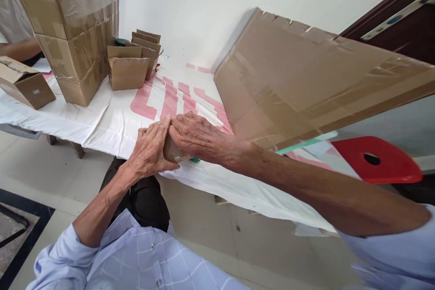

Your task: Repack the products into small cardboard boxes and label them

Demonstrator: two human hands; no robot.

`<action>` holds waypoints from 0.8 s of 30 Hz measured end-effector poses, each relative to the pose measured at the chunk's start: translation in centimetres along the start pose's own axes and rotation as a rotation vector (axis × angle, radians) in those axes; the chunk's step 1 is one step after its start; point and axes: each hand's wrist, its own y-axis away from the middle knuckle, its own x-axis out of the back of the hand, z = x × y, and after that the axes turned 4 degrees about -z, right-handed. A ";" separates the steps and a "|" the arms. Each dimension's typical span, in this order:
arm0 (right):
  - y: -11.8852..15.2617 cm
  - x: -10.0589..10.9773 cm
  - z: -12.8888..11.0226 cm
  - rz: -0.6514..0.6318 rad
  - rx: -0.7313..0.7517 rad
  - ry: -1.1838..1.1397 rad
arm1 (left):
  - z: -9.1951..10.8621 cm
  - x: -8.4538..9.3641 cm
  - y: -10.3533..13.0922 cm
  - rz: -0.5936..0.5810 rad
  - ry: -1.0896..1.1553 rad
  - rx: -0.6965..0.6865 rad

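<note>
Both hands are on a small brown cardboard box (174, 148) at the front edge of the cloth-covered table. My left hand (151, 147) grips its left side, with the thumb along the lower edge and the fingers over the top. My right hand (199, 136) lies over the top and right side, its fingers curled and pressed close to the left fingertips. Much of the box is hidden by the hands. A bit of a green thing (195, 160) shows beneath the right hand; its kind is unclear.
Several small open boxes (127, 72) stand behind, beside a tall stack of taped cartons (79, 50). Another box (27, 84) sits far left, near a person's arm (22, 50). A large cardboard sheet (306, 81) leans on the right, above a red stool (384, 163).
</note>
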 end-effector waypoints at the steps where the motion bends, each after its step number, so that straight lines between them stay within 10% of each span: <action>1: 0.0 -0.1 0.0 0.010 -0.009 -0.010 | -0.1 0.0 0.0 -0.001 -0.002 -0.003; 24: -0.7 -3.0 1.5 0.019 0.035 -0.048 | 0.4 0.4 -0.2 -0.038 -0.003 0.013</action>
